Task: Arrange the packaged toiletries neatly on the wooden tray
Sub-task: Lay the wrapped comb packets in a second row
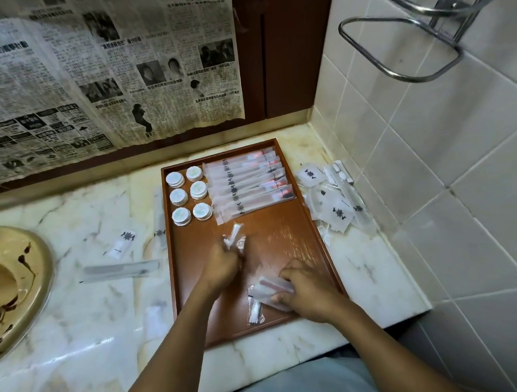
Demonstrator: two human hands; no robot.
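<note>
My left hand (222, 265) is closed around a small clear packet of white sticks (235, 238), held just above the middle of the wooden tray (286, 239). My right hand (305, 290) presses down on a few frosted packets (272, 289) at the tray's near right, fingers curled over them, with another small packet (255, 311) lying beside. Six round white tubs (188, 196) sit in two columns at the far left, next to a neat stack of long sachets (247, 183) (overlapping like shingles). Loose packets (331, 201) are heaped on the counter (86, 312) right of the tray; others lie scattered to its left.
</note>
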